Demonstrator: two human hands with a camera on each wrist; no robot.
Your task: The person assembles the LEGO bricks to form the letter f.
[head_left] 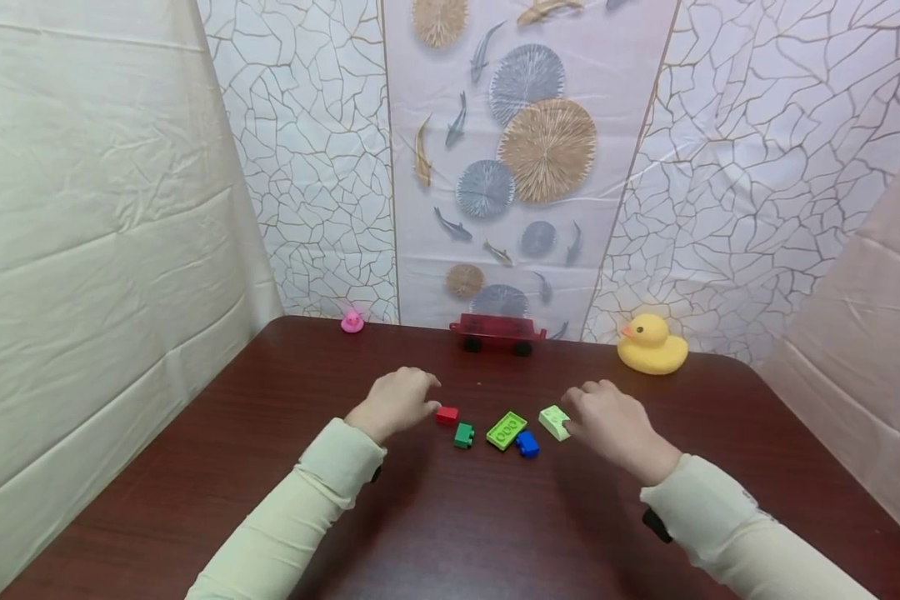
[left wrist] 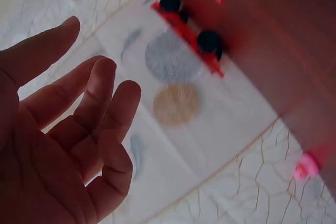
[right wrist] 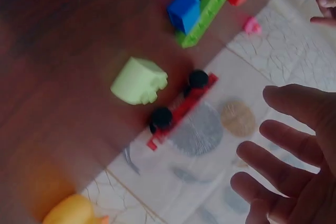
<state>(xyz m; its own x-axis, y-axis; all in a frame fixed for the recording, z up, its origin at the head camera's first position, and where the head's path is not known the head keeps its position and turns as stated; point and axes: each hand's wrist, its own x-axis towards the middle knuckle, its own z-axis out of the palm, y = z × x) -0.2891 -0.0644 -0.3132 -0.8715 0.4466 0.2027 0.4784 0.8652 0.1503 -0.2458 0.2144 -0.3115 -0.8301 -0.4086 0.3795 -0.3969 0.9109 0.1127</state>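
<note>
My left hand (head_left: 399, 402) hovers beside a small red brick (head_left: 447, 415), its fingers loosely bent with nothing between them in the left wrist view. Just in front of the red brick lies a green brick (head_left: 463, 435). My right hand (head_left: 617, 423) is over the table beside a pale green curved brick (head_left: 554, 422); in the right wrist view the brick (right wrist: 139, 81) is apart from its relaxed fingers. Between the hands a lime green flat brick (head_left: 506, 431) lies tilted, studs showing, and a blue brick (head_left: 527, 444) sits against its near corner.
At the back of the brown table (head_left: 450, 533) stands a red wheeled wagon base (head_left: 498, 327). A pink toy duck (head_left: 352, 322) is at the back left, and a larger yellow duck (head_left: 651, 345) at the back right. Cloth hangings (head_left: 330, 167) enclose the far side and both flanks.
</note>
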